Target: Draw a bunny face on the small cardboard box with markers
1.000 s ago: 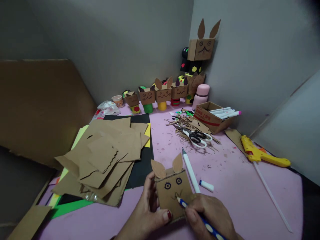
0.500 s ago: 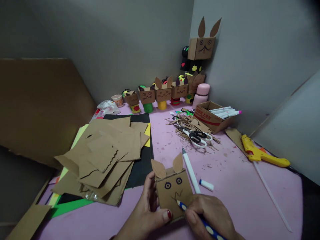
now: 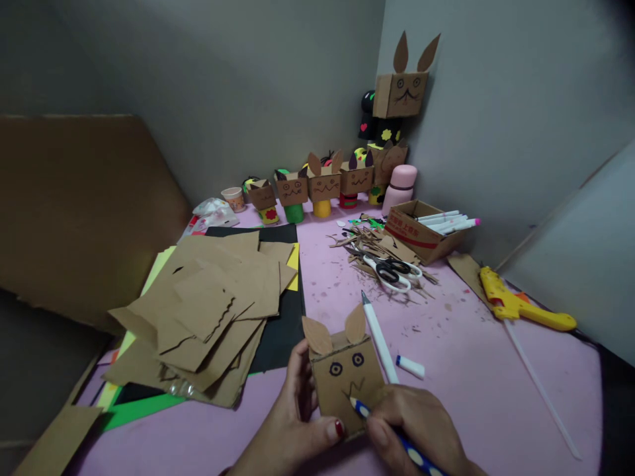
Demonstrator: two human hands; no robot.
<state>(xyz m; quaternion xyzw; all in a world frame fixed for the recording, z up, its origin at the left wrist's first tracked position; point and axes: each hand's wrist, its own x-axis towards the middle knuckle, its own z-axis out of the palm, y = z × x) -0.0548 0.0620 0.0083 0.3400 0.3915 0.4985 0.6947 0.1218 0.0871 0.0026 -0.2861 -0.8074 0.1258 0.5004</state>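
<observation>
A small cardboard box point(image 3: 330, 395) with two leaf-shaped ears, two drawn ring eyes and a zigzag mouth line is tilted toward me at the front of the table. My left hand point(image 3: 297, 413) is closed around its left side, thumb on the lower front. In my right hand point(image 3: 421, 423) is a blue pencil point(image 3: 415, 456) with pale dots, its tip at the mouth line. Just behind the box lies an uncapped white marker point(image 3: 378, 337), with its cap point(image 3: 411, 367) to the right.
Cardboard sheets point(image 3: 213, 311) are piled at left. Scissors point(image 3: 389, 271) rest on cardboard scraps; a box of markers point(image 3: 421, 231) stands behind them. A yellow glue gun point(image 3: 520, 304) with a glue stick lies at right. Cardboard animal figures point(image 3: 325, 188) and a pink bottle point(image 3: 399, 188) line the back.
The box has shifted slightly right in view with my left hand. The pencil tip stays at the mouth line, which looks darker on its left part.
</observation>
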